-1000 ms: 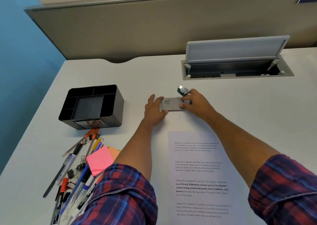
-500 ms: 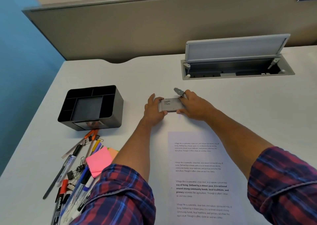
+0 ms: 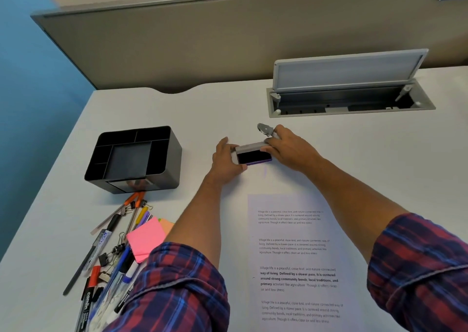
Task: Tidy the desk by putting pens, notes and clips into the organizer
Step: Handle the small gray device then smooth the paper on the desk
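White table (image 3: 177, 108) carries an apparently empty black compartmented plastic organizer (image 3: 134, 158); pens (image 3: 109, 263), binder clips (image 3: 119, 249) and pink sticky notes (image 3: 147, 239) lie beside it, all unsorted. Left hand (image 3: 226, 160) and right hand (image 3: 291, 149) grip a small grey hinged case (image 3: 253, 154), its lid lifted.

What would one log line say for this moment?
left hand: holds ink pad tin | right hand: lifts lid, holds metal tool | organizer: empty | pens: on desk

A single head-worn wide-angle camera looks forward and steeply down, close over the pale white counter (image 3: 329, 154), toward the beige partition (image 3: 202, 40).
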`<action>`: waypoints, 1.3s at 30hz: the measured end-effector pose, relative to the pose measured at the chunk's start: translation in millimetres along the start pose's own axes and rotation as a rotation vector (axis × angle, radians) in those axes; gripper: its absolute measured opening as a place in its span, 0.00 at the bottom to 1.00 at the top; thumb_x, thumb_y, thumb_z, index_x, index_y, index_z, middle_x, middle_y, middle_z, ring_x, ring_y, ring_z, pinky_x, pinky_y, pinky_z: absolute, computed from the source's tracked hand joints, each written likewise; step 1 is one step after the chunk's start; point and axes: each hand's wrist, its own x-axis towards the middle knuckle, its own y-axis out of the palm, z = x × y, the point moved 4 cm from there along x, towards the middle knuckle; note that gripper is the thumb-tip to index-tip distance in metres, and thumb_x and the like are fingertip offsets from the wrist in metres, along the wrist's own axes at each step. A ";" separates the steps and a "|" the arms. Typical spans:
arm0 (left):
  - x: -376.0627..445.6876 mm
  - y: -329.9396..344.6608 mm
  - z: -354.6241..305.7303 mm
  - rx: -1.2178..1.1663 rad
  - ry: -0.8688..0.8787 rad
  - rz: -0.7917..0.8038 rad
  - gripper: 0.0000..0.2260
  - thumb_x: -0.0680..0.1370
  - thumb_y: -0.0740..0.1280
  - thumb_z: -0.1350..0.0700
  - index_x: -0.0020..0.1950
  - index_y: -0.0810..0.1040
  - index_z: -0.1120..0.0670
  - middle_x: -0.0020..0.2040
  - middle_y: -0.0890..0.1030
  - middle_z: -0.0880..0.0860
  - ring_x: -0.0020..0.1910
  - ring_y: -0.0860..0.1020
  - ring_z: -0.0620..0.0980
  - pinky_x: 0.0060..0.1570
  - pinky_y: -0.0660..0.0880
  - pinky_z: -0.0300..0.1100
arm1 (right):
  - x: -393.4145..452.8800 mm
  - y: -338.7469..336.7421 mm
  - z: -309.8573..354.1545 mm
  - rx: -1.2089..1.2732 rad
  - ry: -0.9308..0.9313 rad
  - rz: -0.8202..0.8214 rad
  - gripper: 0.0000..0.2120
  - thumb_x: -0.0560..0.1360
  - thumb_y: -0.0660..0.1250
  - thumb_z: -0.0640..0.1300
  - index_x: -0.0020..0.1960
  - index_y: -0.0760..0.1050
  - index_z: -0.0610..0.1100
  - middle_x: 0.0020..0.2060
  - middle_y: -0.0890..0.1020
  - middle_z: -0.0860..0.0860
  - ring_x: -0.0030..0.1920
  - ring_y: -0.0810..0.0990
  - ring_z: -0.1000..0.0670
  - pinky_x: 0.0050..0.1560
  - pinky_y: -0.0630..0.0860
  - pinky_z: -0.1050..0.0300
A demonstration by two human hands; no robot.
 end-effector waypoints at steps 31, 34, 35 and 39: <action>-11.6 -5.0 -1.8 -0.182 -0.007 -0.004 0.36 0.60 0.79 0.48 0.63 0.65 0.48 0.64 0.66 0.47 0.61 0.69 0.52 0.63 0.74 0.56 | 17.5 5.1 5.0 0.299 0.231 -0.185 0.28 0.79 0.66 0.56 0.74 0.69 0.45 0.74 0.66 0.45 0.70 0.69 0.43 0.68 0.70 0.49; -10.3 -5.6 -2.1 -0.140 0.042 -0.001 0.34 0.60 0.79 0.48 0.62 0.69 0.43 0.67 0.66 0.49 0.67 0.67 0.54 0.68 0.70 0.57 | -9.5 12.0 -9.6 0.297 0.168 -0.096 0.38 0.71 0.70 0.65 0.75 0.68 0.49 0.70 0.68 0.47 0.67 0.70 0.46 0.63 0.73 0.50; -9.6 -5.0 -2.4 -0.124 0.052 0.006 0.33 0.60 0.79 0.48 0.62 0.69 0.42 0.71 0.64 0.50 0.71 0.64 0.55 0.70 0.67 0.58 | -18.6 14.6 -14.2 0.285 0.144 -0.064 0.41 0.68 0.71 0.68 0.76 0.67 0.50 0.68 0.68 0.48 0.65 0.70 0.47 0.61 0.75 0.51; -10.8 -3.3 -4.2 -0.066 0.011 0.037 0.31 0.68 0.80 0.53 0.67 0.72 0.45 0.80 0.53 0.52 0.79 0.54 0.55 0.76 0.58 0.54 | -35.5 22.4 -25.1 0.238 0.160 -0.038 0.45 0.66 0.73 0.68 0.77 0.64 0.51 0.65 0.68 0.49 0.63 0.70 0.48 0.58 0.74 0.54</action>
